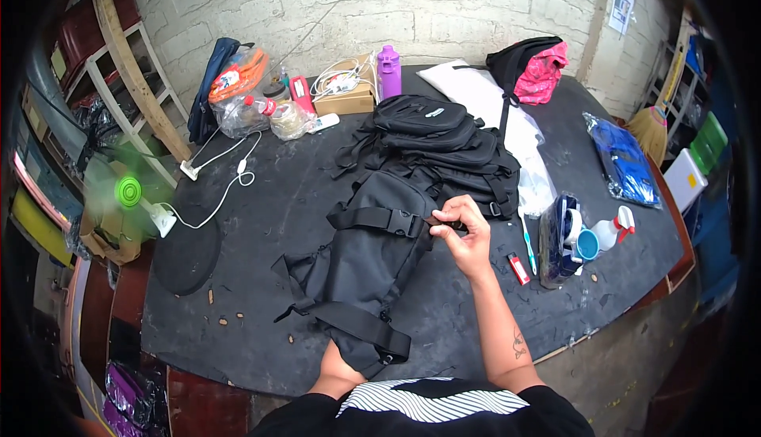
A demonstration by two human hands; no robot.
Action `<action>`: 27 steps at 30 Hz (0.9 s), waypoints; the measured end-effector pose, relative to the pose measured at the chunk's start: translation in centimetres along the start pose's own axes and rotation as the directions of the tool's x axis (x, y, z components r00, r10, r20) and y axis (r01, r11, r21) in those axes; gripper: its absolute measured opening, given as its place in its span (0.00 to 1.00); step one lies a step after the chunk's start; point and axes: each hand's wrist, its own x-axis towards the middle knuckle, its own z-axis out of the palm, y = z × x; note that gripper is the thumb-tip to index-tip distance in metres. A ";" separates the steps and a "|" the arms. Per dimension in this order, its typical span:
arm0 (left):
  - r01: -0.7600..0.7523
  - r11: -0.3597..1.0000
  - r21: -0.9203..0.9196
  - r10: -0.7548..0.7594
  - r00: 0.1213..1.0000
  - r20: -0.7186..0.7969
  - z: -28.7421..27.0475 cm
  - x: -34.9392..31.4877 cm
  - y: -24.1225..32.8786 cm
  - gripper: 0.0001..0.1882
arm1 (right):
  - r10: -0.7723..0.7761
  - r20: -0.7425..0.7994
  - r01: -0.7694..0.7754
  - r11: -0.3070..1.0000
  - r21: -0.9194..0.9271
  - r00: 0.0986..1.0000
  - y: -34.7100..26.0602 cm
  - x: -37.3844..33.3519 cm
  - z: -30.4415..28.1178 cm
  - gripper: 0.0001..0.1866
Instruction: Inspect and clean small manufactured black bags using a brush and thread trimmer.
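A black bag [361, 263] with a wide webbing strap and a plastic side-release buckle [403, 224] lies tilted in front of me on the table. My right hand [466, 235] is closed at the bag's right edge beside the buckle, thumb and fingertips pinching the dark strap there. My left hand [339, 367] reaches under or into the bag's near end; its fingers are hidden by the fabric and a loop of webbing [361, 320]. Just beyond the bag sits a pile of black backpacks [436, 132].
To the right lie a red lighter [518, 269], a toothbrush [528, 243], a spray bottle [614, 229] and a blue plastic-wrapped package [622, 160]. A purple bottle [389, 72] and a cardboard box [346, 88] stand at the back. A green fan [128, 191] runs at left, its white cable on the table.
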 end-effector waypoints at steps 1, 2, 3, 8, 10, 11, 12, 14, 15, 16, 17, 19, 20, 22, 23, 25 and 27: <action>0.016 1.000 0.022 -0.017 0.998 0.062 -0.3 0.1 0.3 0.16 | 0.011 0.013 -0.012 0.999 0.031 1.000 0.4 0.0 -0.3 0.10; 0.030 0.999 0.046 -0.035 0.992 0.124 -0.5 0.2 0.4 0.16 | 0.022 0.027 -0.023 0.998 0.062 0.999 0.8 0.0 -0.6 0.10; 0.022 0.999 0.046 -0.028 0.991 0.128 -0.4 0.2 0.1 0.16 | 0.022 0.020 -0.023 0.998 0.058 1.000 1.1 0.0 -0.4 0.10; 0.082 0.996 -0.042 -0.076 0.988 0.135 -0.1 -0.2 -0.3 0.18 | 0.527 0.057 -0.469 0.696 0.544 0.848 0.1 0.2 0.4 0.16; 0.130 0.987 -0.098 -0.117 0.985 0.130 0.3 -0.8 -0.5 0.19 | 0.610 0.170 -0.598 0.616 0.512 0.774 -0.4 0.2 0.8 0.11; 0.176 0.972 -0.157 -0.156 0.979 0.128 0.4 -0.8 -0.5 0.21 | 0.607 0.167 -0.595 0.619 0.512 0.777 0.1 -0.2 0.7 0.11; 0.172 0.973 -0.157 -0.153 0.980 0.127 0.7 -0.3 -0.4 0.21 | 0.589 0.211 -0.572 0.534 0.622 0.780 1.1 -0.9 0.6 0.10; 0.249 0.902 0.352 -0.335 0.919 0.209 0.0 2.3 1.7 0.23 | 0.613 0.195 -0.576 0.518 0.632 0.765 2.5 -2.6 1.3 0.10; 0.151 0.909 0.389 -0.192 0.979 0.069 -0.4 2.4 1.6 0.23 | 0.640 0.249 -0.641 0.502 0.580 0.727 2.5 -3.4 1.6 0.09; 0.056 0.898 0.435 -0.030 0.997 -0.065 -0.8 2.7 1.4 0.23 | 0.627 0.206 -0.605 0.529 0.594 0.751 2.3 -3.2 1.9 0.11; 0.071 0.896 0.439 -0.043 0.996 -0.072 -2.1 6.3 1.5 0.23 | 0.609 0.186 -0.577 0.546 0.607 0.771 1.8 -2.9 2.7 0.12; 0.045 0.921 0.387 0.022 0.986 -0.168 -3.9 13.2 1.6 0.24 | 0.589 0.090 -0.486 0.559 0.672 0.803 0.4 0.2 2.1 0.18; 0.024 0.931 0.364 0.058 0.976 -0.211 -4.4 15.8 1.4 0.25 | 0.571 0.184 -0.530 0.528 0.664 0.800 0.7 1.5 1.7 0.21; -0.032 0.951 0.307 0.124 0.951 -0.284 -3.5 18.5 0.4 0.26 | 0.641 0.144 -0.611 0.603 0.513 0.754 -0.6 3.8 2.9 0.16; -0.035 0.956 0.293 0.135 0.935 -0.328 -3.0 17.8 0.1 0.26 | 0.599 0.106 -0.584 0.702 0.407 0.794 0.3 4.7 3.5 0.14; -0.084 0.968 0.235 0.177 0.896 -0.407 0.0 17.5 0.7 0.27 | 0.648 -0.037 -0.609 0.733 0.303 0.761 4.3 6.6 3.0 0.14; -0.160 0.972 0.173 0.226 0.837 -0.498 3.1 18.2 0.6 0.28 | 0.672 -0.182 -0.528 0.696 0.488 0.718 6.2 8.1 1.2 0.15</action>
